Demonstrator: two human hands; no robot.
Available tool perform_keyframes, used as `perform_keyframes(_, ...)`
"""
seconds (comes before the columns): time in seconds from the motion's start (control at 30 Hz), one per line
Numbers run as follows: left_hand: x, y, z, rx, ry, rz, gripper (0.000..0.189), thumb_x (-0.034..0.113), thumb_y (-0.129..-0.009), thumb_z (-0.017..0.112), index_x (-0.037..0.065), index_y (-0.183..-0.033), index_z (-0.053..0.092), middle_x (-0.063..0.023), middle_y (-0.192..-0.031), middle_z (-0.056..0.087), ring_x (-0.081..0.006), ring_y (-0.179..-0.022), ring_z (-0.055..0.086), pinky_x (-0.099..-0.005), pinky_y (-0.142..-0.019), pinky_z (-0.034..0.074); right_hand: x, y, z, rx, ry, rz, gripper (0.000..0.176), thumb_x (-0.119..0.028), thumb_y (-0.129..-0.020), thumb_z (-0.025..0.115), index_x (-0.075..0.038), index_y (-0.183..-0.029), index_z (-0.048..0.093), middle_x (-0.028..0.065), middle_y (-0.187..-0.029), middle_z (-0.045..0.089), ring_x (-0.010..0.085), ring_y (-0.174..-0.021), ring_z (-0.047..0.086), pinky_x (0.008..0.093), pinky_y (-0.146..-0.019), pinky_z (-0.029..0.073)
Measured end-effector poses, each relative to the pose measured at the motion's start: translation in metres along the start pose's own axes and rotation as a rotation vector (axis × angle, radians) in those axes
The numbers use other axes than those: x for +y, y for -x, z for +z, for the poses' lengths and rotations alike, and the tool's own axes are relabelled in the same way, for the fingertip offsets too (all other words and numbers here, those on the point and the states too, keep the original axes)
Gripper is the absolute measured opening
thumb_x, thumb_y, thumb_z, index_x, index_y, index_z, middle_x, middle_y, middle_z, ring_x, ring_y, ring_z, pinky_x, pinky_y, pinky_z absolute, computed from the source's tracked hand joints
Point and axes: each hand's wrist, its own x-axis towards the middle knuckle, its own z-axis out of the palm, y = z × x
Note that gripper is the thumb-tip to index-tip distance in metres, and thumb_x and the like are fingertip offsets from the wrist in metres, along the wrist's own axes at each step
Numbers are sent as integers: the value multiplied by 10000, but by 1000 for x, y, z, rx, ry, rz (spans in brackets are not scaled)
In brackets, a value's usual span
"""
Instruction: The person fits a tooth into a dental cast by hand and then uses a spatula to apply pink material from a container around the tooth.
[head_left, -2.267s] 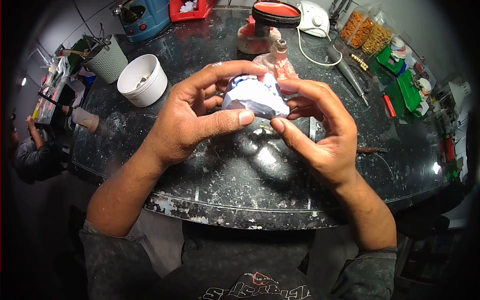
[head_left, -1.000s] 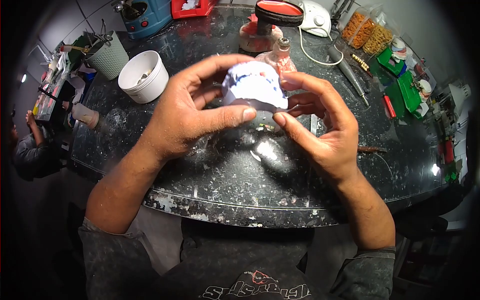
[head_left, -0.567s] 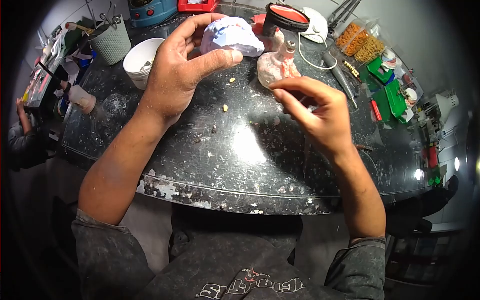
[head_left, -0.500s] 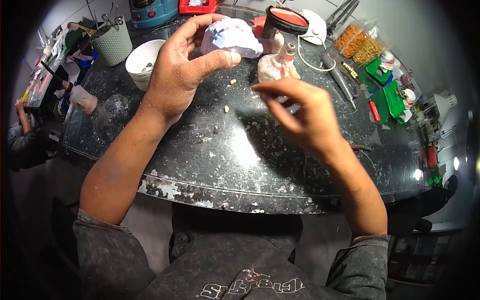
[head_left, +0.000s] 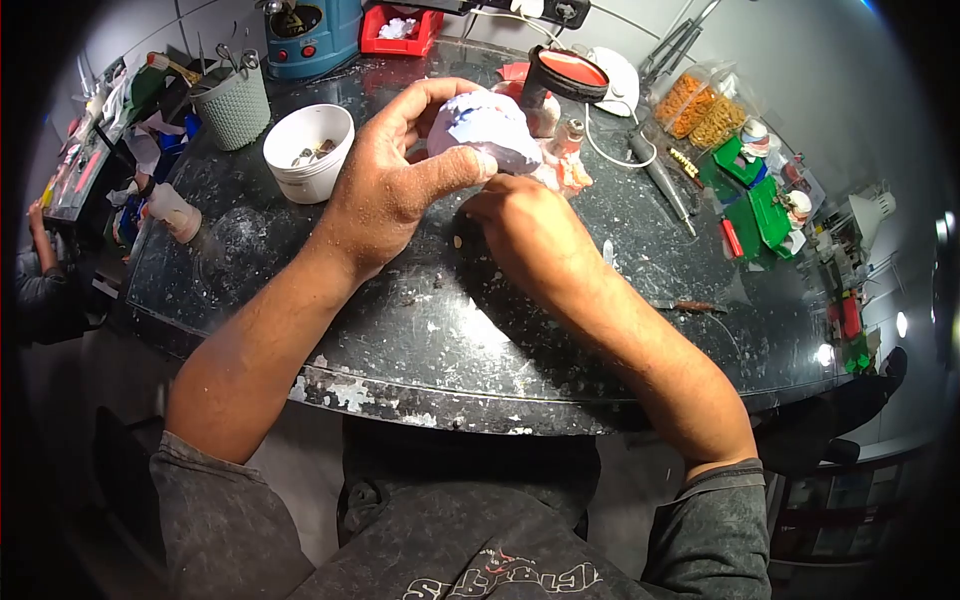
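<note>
My left hand point(head_left: 400, 185) holds up a whitish-lavender, rough lump point(head_left: 485, 130) that looks like a dental mould, its thumb pressed along the near side. Just below it, my right hand point(head_left: 515, 215) is closed, fingers bent downward and drawn together. Its fingertips are mostly hidden, so what they hold, if anything, does not show. A small cream tooth-like piece point(head_left: 458, 241) lies on the dark table point(head_left: 400, 345) below the hands. Behind the right hand stands a bottle point(head_left: 570, 138) with pinkish crust around it.
A white tub point(head_left: 310, 180) with metal bits stands left, near a grey pot of tools point(head_left: 232, 110). At the back are a blue machine point(head_left: 312, 40), red bin point(head_left: 400, 45) and round black-rimmed container point(head_left: 568, 75). A handpiece point(head_left: 665, 185) and knife point(head_left: 690, 306) lie right.
My right hand has moved left and in under the lump, and its fingers have closed. One of two small tooth-like pieces is now out of sight near it. The view has shifted slightly.
</note>
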Motion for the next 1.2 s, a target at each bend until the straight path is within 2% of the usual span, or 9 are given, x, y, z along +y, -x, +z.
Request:
perform_keyframes(0.07, 5, 2, 2, -54, 8, -76, 696, 209, -797, 771, -18, -1387, 480, -111, -1273, 599, -184, -1213, 565, -327, -1109, 395, 0, 5, -5, -6, -29, -12, 147, -40, -850, 623, -3, -953, 721, 181, -974, 690, 361, -914, 682, 437, -845, 557)
perform_keyframes(0.2, 5, 4, 5, -57, 0, -83, 705, 226, -791, 777, -18, -1382, 482, -112, -1269, 600, -184, -1212, 565, -332, -1111, 395, -5, 12, -14, -30, -30, -24, 121, -90, -858, 655, -12, -932, 709, 168, -934, 678, 342, -919, 682, 429, -829, 566)
perform_keyframes(0.27, 1, 5, 7, -42, 11, -36, 550, 198, -829, 788, 16, -1294, 557, -77, -1155, 630, -146, -1099, 595, -314, -1012, 463, -8, 18, -15, -32, -28, -35, 103, -102, -866, 645, -12, -879, 693, 166, -897, 660, 339, -909, 679, 439, -811, 570)
perform_keyframes(0.57, 6, 8, 12, -119, -8, -170, 664, 243, -784, 762, -13, -1341, 507, -102, -1231, 595, -174, -1188, 567, -319, -1080, 412, 2, 26, -13, 26, -180, -74, 89, -108, -849, 675, -22, -864, 659, 171, -862, 653, 370, -822, 676, 449, -724, 571)
perform_keyframes(0.77, 7, 11, 16, -122, 15, -171, 694, 207, -771, 777, -26, -1356, 484, -114, -1247, 576, -176, -1189, 560, -326, -1084, 410, 0, 55, -42, -67, -233, 91, 268, -140, -805, 753, -51, -974, 566, 138, -872, 651, 370, -817, 658, 452, -702, 551)
perform_keyframes(0.93, 7, 15, 28, -138, 14, -226, 697, 195, -770, 769, -32, -1361, 476, -120, -1246, 577, -183, -1184, 568, -328, -1082, 417, 16, 65, -67, 338, -521, 218, 138, -2, -856, 729, -19, -984, 679, 44, -862, 705, 81, -753, 680, 240, -687, 548)
perform_keyframes(1.07, 10, 20, 41, -137, 18, -317, 735, 222, -746, 782, -34, -1363, 474, -125, -1252, 580, -197, -1185, 579, -344, -1081, 427, 16, 65, -77, 524, -658, 115, 156, 48, -834, 735, 26, -981, 686, 40, -896, 716, 89, -796, 687, 234, -743, 559)
perform_keyframes(1.13, 10, 23, 44, -148, -7, -352, 768, 251, -731, 807, -29, -1365, 474, -119, -1251, 582, -194, -1176, 585, -345, -1073, 441, 10, 68, -81, 446, -665, 48, 204, 89, -860, 702, 60, -1058, 665, 100, -1017, 703, 152, -932, 684, 264, -824, 542)
perform_keyframes(1.2, 6, 25, 45, -152, -7, -370, 780, 254, -727, 830, -23, -1364, 477, -112, -1244, 587, -190, -1174, 589, -341, -1063, 456, 12, 66, -79, 457, -553, -67, 219, 115, -809, 726, 47, -1017, 725, 115, -991, 727, 174, -916, 691, 276, -820, 548)
